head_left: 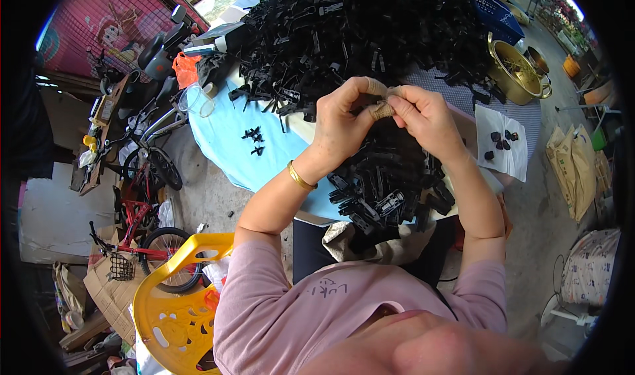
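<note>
My two hands meet above the near part of the table, fingertips touching. Beige tape [381, 112] wraps the thumb of my left hand [340, 120], and its index fingertip looks taped too. Thumb and forefinger of my right hand [426, 118] pinch at the tape on that left thumb. The left fingers are curled in, and whether a small part sits between them is hidden. Just below my hands lies a heap of black plastic clips [390, 199] at the table's edge, above my lap. A far larger pile of black plastic parts [357, 34] rises behind.
Several small black pieces [253, 137] lie on the light blue table cover [225, 151]. At right, a white sheet [509, 120] carries dark pieces, beside a gold-coloured pot [514, 77]. A yellow plastic chair [165, 309] and a red bicycle [135, 226] stand to my left.
</note>
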Demonstrator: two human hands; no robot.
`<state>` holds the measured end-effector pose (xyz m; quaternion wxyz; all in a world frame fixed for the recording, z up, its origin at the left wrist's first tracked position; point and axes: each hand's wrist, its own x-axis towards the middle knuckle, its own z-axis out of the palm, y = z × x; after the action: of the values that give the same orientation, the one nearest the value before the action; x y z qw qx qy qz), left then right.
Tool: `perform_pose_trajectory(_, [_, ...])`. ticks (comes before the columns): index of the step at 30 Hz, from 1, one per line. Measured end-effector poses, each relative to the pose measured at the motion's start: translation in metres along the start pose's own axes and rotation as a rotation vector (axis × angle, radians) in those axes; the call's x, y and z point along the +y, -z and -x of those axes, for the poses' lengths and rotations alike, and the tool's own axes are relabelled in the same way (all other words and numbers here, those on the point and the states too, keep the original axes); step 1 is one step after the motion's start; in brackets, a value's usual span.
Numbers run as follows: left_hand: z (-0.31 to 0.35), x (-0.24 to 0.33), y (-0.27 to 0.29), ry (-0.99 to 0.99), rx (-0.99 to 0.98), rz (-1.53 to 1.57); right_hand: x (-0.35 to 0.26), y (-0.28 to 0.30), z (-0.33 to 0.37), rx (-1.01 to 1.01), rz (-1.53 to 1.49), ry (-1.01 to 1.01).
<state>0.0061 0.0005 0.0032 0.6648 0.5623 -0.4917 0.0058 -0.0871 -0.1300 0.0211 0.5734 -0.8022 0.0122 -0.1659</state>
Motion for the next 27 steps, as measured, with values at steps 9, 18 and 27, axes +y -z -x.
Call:
perform_pose_trajectory(9, [0.003, 0.011, -0.012, -0.074, -0.044, -0.551, 0.005, 0.002, 0.001, 0.199, 0.188, 0.268])
perform_pose_trajectory(18, [-0.01, 0.007, 0.019, 0.558, -0.388, 0.654, 0.012, 0.04, -0.003, -0.045, -0.212, 0.234])
perform_pose_trajectory(27, [-0.007, 0.004, 0.014, 0.64, -0.387, 0.813, 0.005, 0.027, -0.004, -0.28, -0.182, 0.359])
